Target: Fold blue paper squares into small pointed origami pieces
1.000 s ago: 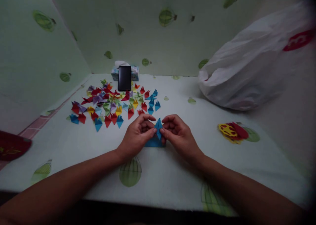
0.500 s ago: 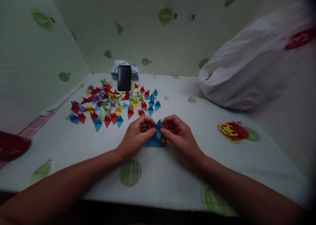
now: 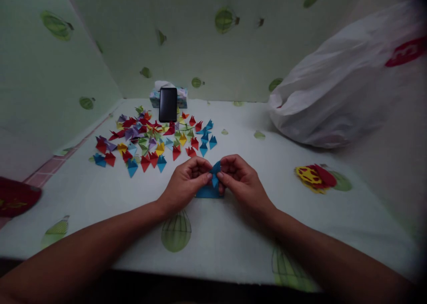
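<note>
Two hands hold one small blue folded paper (image 3: 215, 174), right in front of us, with a flat blue paper (image 3: 208, 192) showing just below it over the tabletop (image 3: 230, 237). Our left hand (image 3: 187, 178) has its thumb and pointing finger nearly together, with the paper's left side pinched between them. Our right hand (image 3: 243, 180) pinches the right side the same way, and our other fingers are curled in. It is dark and our fingers cover some of the paper, so we can't be sure how the back is folded. We think it is very light, so a tiny pinch should be enough. It should be stiff where the folds are thick, and bendy at the thin tips. It probably won't slip much, but it could crumple or rip if we squeeze or pull too hard. The best spots to hold look like the thick folded sides near the middle, one for each thumb, so the pointy ends don't get squashed. Lots of folded paper shapes (image 3: 176, 152) lie farther off, mostly to our left.
</note>
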`<state>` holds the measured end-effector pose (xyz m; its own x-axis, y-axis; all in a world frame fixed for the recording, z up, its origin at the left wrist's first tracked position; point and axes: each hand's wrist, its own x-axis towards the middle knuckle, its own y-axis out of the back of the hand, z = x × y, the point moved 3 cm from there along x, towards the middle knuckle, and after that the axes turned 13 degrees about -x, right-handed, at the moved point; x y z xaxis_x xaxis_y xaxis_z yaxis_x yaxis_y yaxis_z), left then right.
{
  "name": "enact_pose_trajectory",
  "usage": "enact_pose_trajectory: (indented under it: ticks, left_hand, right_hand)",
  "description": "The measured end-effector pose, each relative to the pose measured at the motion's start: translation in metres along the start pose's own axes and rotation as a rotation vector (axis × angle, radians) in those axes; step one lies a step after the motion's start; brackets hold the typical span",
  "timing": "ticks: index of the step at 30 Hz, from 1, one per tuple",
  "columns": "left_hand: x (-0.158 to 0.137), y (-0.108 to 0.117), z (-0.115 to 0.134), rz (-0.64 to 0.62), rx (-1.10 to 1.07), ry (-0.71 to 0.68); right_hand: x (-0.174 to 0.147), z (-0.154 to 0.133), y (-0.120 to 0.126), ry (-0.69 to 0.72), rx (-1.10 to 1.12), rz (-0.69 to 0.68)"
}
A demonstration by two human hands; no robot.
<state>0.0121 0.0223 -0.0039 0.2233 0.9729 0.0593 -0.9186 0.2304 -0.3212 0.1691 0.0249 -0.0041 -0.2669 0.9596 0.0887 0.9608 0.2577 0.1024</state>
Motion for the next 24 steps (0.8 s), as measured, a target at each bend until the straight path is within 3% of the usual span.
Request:
enact_pose_trajectory:
  ticks: [10,24]
  left_hand:
    - [-0.0014,-0.0004,0.0046,0.067,0.02,0.031]
    - [-0.0021,-0.0003,0.0042,0.066,0.023,0.017]
  right_hand:
    - [-0.0019,-0.0021,-0.0002,0.067,-0.046,-0.012]
    - [-0.0034,-0.0033,0.0005,0.131,-0.118,0.019]
